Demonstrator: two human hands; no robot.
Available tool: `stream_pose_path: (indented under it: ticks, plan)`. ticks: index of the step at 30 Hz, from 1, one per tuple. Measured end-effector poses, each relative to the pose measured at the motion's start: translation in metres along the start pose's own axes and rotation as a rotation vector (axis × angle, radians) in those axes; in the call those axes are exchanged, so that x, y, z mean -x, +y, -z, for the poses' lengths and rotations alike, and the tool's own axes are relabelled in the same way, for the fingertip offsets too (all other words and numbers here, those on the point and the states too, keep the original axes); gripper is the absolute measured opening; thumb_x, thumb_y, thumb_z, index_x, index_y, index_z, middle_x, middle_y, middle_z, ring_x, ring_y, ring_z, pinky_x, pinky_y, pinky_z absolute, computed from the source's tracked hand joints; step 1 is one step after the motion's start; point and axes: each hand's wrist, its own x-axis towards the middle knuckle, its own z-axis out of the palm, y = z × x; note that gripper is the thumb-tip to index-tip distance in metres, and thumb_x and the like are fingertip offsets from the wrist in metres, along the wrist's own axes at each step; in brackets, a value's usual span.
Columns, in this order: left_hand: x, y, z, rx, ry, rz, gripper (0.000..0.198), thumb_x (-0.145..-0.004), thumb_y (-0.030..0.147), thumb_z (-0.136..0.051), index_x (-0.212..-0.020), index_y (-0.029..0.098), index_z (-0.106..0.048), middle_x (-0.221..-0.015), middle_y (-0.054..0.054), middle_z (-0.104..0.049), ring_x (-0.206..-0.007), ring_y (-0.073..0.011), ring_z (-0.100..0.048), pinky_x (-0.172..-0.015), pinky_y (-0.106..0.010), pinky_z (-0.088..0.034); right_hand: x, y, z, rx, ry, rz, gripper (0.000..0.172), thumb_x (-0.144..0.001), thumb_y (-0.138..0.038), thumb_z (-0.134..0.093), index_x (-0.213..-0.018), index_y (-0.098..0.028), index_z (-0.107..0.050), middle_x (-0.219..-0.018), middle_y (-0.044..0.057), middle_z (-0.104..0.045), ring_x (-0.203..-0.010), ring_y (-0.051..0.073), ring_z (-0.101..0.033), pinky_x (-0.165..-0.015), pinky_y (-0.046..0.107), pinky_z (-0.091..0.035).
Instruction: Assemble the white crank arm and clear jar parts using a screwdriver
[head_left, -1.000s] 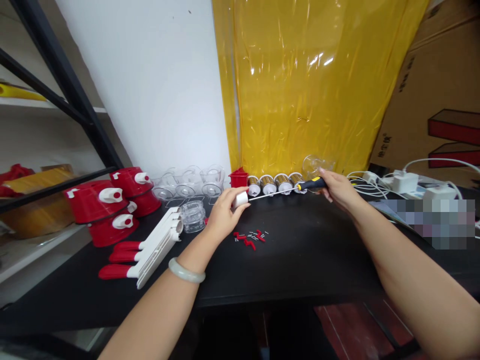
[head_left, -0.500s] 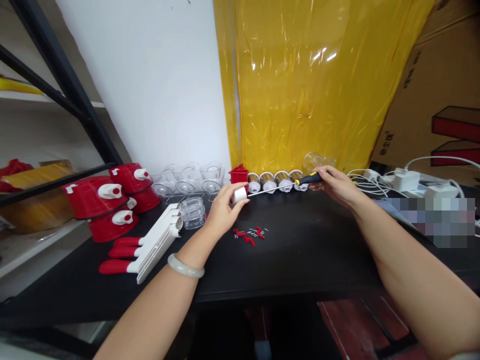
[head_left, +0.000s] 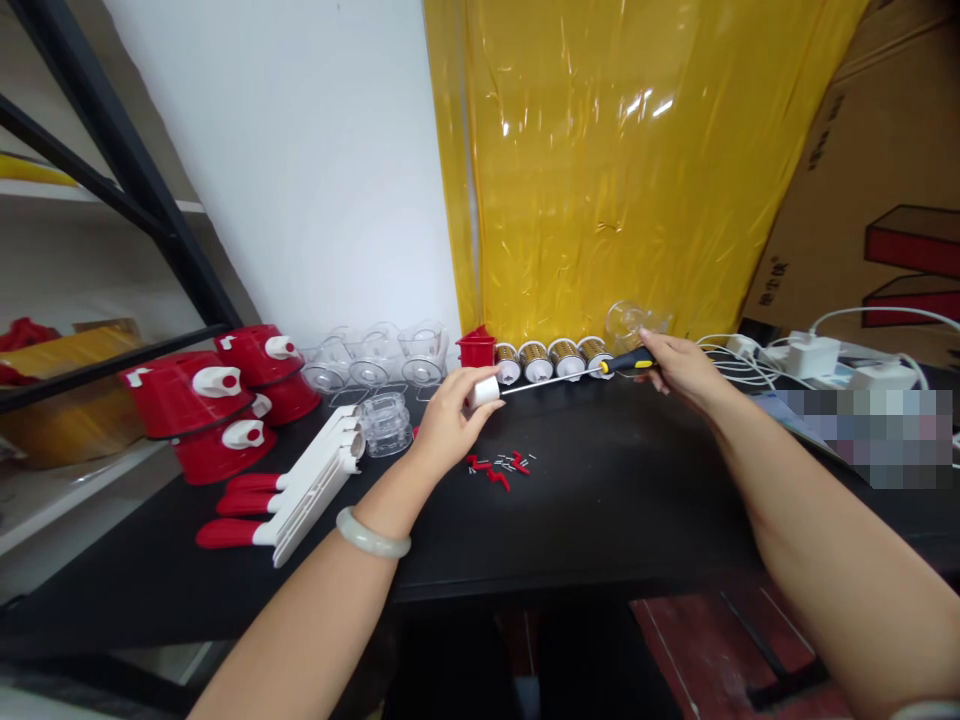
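Observation:
My left hand (head_left: 448,418) is closed around a small white cylindrical part (head_left: 486,391), with fingers above and thumb below. A long-shafted screwdriver (head_left: 626,362) with a black and yellow handle has its tip at the right end of that part; whether the tip sits in a screw is too small to tell. At the handle's far end are the fingers of my right hand (head_left: 679,368), closed on it. Below the white part, small red crank-shaped pieces (head_left: 498,478) and several loose screws (head_left: 506,463) lie on the black table (head_left: 600,520).
Metal-grated drums (head_left: 536,362) line the back beside a red hopper (head_left: 477,349). To the left are clear plastic cups (head_left: 424,350), stacked clear rings (head_left: 385,424), white bodies with red handles (head_left: 315,490) and red bases (head_left: 196,395). White chargers and cables (head_left: 812,353) lie right.
The screwdriver's handle has shifted slightly right, and my right hand has moved a little right with its fingers loosened and repositioned on the handle's end. My left hand keeps the white part nearly still.

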Motion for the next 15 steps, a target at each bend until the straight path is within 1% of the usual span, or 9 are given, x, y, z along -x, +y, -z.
stream_pose_path:
  ticks: [2,4,5,7,9,11,13,15]
  plan:
    - [-0.0006,-0.0010,0.0006,-0.020,0.018,-0.007,0.036,-0.090,0.028,-0.065,-0.126,0.025,-0.060,-0.117,-0.008,-0.064,-0.110,-0.0222,-0.061,-0.093,-0.038,-0.051,-0.0014,0.0011,-0.0025,-0.098,-0.036,-0.051,0.039,-0.080,-0.059,-0.064,-0.072,-0.023,-0.054,-0.050,-0.001,-0.055,-0.043,0.014,-0.055,-0.050,0.030,-0.052]
    - [-0.0011,-0.0033,0.0011,-0.016,0.055,0.003,0.038,-0.090,0.028,-0.065,-0.127,0.025,-0.059,-0.119,-0.008,-0.063,-0.111,-0.0223,-0.061,-0.095,-0.039,-0.051,-0.0024,0.0026,-0.0050,-0.251,-0.090,-0.085,0.028,-0.078,-0.048,-0.068,-0.082,-0.025,-0.055,-0.070,0.000,-0.065,-0.059,0.018,-0.066,-0.058,0.034,-0.056]
    - [-0.0013,-0.0046,0.0012,-0.007,0.074,0.012,0.039,-0.089,0.028,-0.066,-0.128,0.026,-0.058,-0.119,-0.008,-0.063,-0.111,-0.0226,-0.061,-0.095,-0.039,-0.051,-0.0025,0.0032,-0.0058,-0.323,-0.121,-0.086,0.025,-0.076,-0.043,-0.070,-0.086,-0.026,-0.055,-0.078,0.000,-0.066,-0.067,0.019,-0.069,-0.062,0.035,-0.058]
    - [-0.0014,-0.0068,0.0013,0.012,0.100,0.029,0.040,-0.089,0.028,-0.065,-0.129,0.026,-0.057,-0.119,-0.008,-0.063,-0.111,-0.0230,-0.061,-0.095,-0.040,-0.052,-0.0017,0.0039,-0.0058,-0.418,-0.187,-0.053,0.028,-0.073,-0.038,-0.073,-0.091,-0.027,-0.055,-0.086,-0.001,-0.067,-0.077,0.020,-0.071,-0.068,0.036,-0.058]
    - [-0.0013,-0.0077,0.0011,0.019,0.105,0.036,0.040,-0.089,0.028,-0.065,-0.128,0.027,-0.058,-0.119,-0.008,-0.063,-0.110,-0.0233,-0.062,-0.094,-0.041,-0.053,-0.0005,0.0040,-0.0042,-0.450,-0.230,-0.013,0.032,-0.071,-0.040,-0.077,-0.093,-0.028,-0.057,-0.087,0.000,-0.068,-0.080,0.019,-0.071,-0.071,0.036,-0.059]
    - [-0.0010,-0.0073,0.0009,0.018,0.101,0.035,0.040,-0.089,0.029,-0.065,-0.129,0.027,-0.058,-0.119,-0.008,-0.063,-0.110,-0.0236,-0.062,-0.093,-0.041,-0.053,-0.0001,0.0039,-0.0022,-0.431,-0.240,-0.002,0.038,-0.067,-0.046,-0.081,-0.092,-0.027,-0.059,-0.087,0.001,-0.069,-0.079,0.020,-0.071,-0.071,0.035,-0.059]
    - [-0.0008,-0.0064,0.0007,0.020,0.090,0.031,0.041,-0.089,0.029,-0.066,-0.129,0.027,-0.057,-0.121,-0.009,-0.063,-0.112,-0.0236,-0.061,-0.094,-0.041,-0.053,-0.0009,0.0040,-0.0011,-0.393,-0.213,-0.013,0.045,-0.060,-0.053,-0.084,-0.089,-0.027,-0.061,-0.085,0.001,-0.070,-0.074,0.019,-0.071,-0.069,0.034,-0.059]
    - [-0.0006,-0.0055,0.0006,0.026,0.075,0.028,0.040,-0.090,0.029,-0.065,-0.129,0.027,-0.058,-0.122,-0.009,-0.062,-0.113,-0.0233,-0.061,-0.096,-0.041,-0.052,-0.0021,0.0043,-0.0011,-0.353,-0.170,-0.016,0.050,-0.056,-0.059,-0.085,-0.084,-0.025,-0.060,-0.077,0.001,-0.069,-0.067,0.018,-0.069,-0.066,0.032,-0.058]
